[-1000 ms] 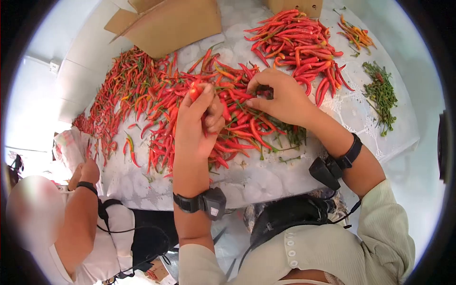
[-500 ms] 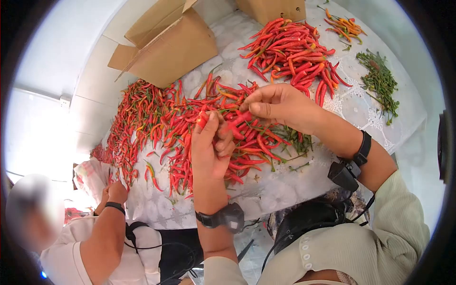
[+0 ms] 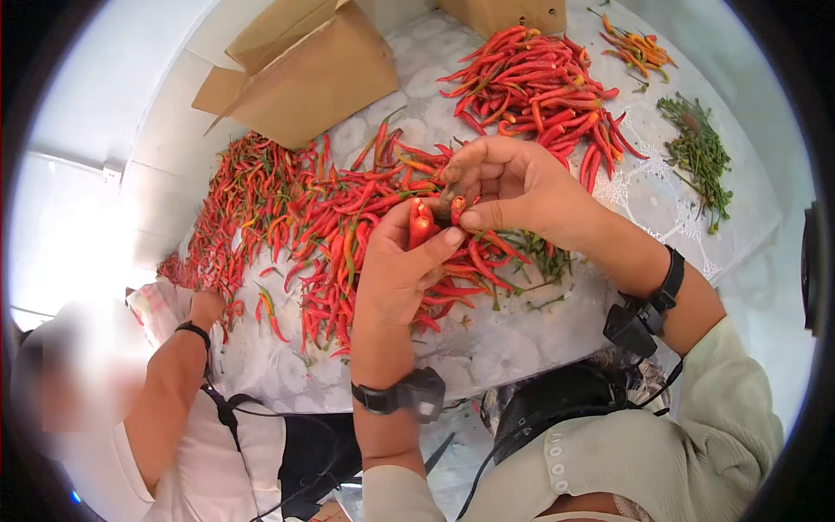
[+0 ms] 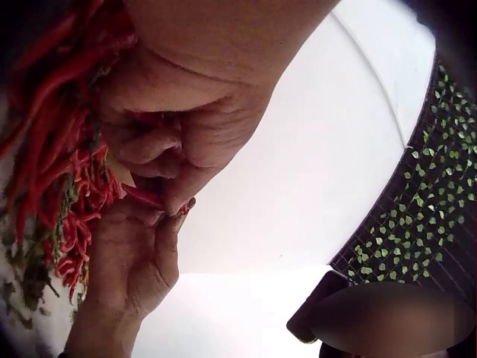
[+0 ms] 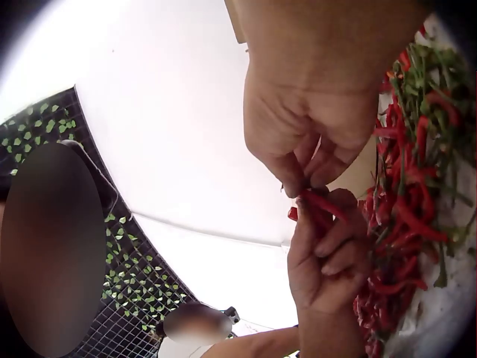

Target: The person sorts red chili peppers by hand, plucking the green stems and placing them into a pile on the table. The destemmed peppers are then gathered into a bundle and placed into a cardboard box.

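Observation:
My left hand (image 3: pixel 396 270) grips red chili peppers (image 3: pixel 421 224), their cut-looking stem ends pointing up past the thumb. Another red chili pepper (image 3: pixel 457 209) stands between the two hands, at the left thumb's tip. The right hand (image 3: pixel 526 187) pinches this pepper's top end with thumb and fingertips, as the right wrist view shows at the pepper (image 5: pixel 324 205). Both hands are above a loose pile of red chili peppers (image 3: pixel 339 261), many with green stems. The left palm and curled fingers hide the lower part of the held peppers.
Behind lies a heap of red peppers (image 3: pixel 531 83), with orange peppers (image 3: pixel 639 48) and green stems (image 3: pixel 698 152) to its right. An open cardboard box (image 3: pixel 322 83) stands at the back left. Another person's arm (image 3: pixel 170 400) reaches to the table from the left.
The right hand has come in against the left hand, and a pepper now stands between their fingertips. The left hand has turned, showing more of its peppers' ends. The head view has shifted.

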Tool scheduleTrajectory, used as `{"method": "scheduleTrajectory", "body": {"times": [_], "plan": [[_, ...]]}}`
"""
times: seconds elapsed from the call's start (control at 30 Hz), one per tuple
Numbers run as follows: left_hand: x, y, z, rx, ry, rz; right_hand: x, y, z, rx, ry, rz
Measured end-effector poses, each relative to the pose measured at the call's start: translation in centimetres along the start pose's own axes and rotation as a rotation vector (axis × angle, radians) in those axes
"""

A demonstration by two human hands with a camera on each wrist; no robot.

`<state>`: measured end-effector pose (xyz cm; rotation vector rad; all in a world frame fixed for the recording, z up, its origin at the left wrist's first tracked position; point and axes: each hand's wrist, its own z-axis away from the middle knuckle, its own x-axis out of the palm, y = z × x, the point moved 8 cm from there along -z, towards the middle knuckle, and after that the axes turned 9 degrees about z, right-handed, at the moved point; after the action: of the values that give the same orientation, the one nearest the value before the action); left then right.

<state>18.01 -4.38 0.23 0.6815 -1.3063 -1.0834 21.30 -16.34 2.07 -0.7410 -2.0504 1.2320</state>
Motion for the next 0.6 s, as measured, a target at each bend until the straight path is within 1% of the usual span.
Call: {"method": "scheduleTrajectory", "body": {"times": [0.03, 0.13, 0.17, 0.27, 0.3, 0.4, 0.6], "plan": [[-0.1, -0.1, 0.0, 0.002, 0.007, -0.009, 0.0, 0.1, 0.1, -0.012, 0.001, -0.013], [-0.1, -0.3, 0.2, -0.009, -0.019, 0.036, -0.3, 0.1, 0.2, 0.085, 0.032, -0.034], [-0.3, -0.3, 0.1, -0.005, -0.003, 0.016, -0.7, 0.2, 0.2, 0.119, 0.065, 0.018], [-0.9, -0.5, -0.1, -0.01, 0.033, 0.041, -0.8, 0.0, 0.0, 0.053, 0.015, 0.062], [-0.8, -0.5, 0.0, -0.013, 0.043, 0.047, -0.6, -0.2, -0.1, 0.014, 0.021, 0.017], [-0.4, -0.2, 0.1, 0.003, 0.015, 0.013, -0.3, -0.3, -0.1, -0.008, 0.052, 0.095], [-0.4, -0.7, 0.0, -0.052, -0.037, 0.069, -0.5, 0.8, 0.0, 0.064, 0.063, 0.053]]}}
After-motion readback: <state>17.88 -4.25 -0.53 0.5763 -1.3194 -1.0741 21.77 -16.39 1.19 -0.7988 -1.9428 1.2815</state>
